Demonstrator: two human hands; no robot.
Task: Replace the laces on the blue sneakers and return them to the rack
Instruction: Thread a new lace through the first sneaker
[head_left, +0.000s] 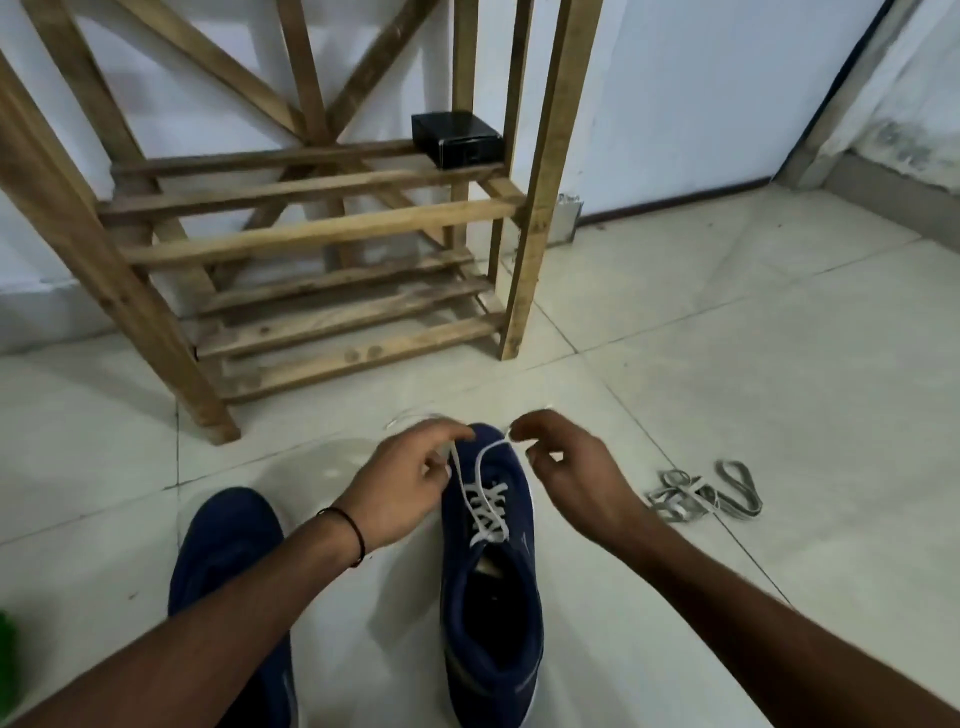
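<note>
The tiled floor (727, 364) carries a wooden rack (322, 228), with a black box (457, 137) on one slatted shelf. Nearer lie a blue sneaker (493, 597) threaded with a white lace (488, 512), a second blue sneaker (228, 540) to its left, and tangled grey laces (701, 493) to its right

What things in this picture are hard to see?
Head view:
- Second sneaker: the left forearm covers its top, so I cannot tell if it has laces.
- Green thing: cut off by the left edge.
- Black box on the rack: markings too small.
- Lace ends: hidden or blurred at the left hand and right hand.
</note>
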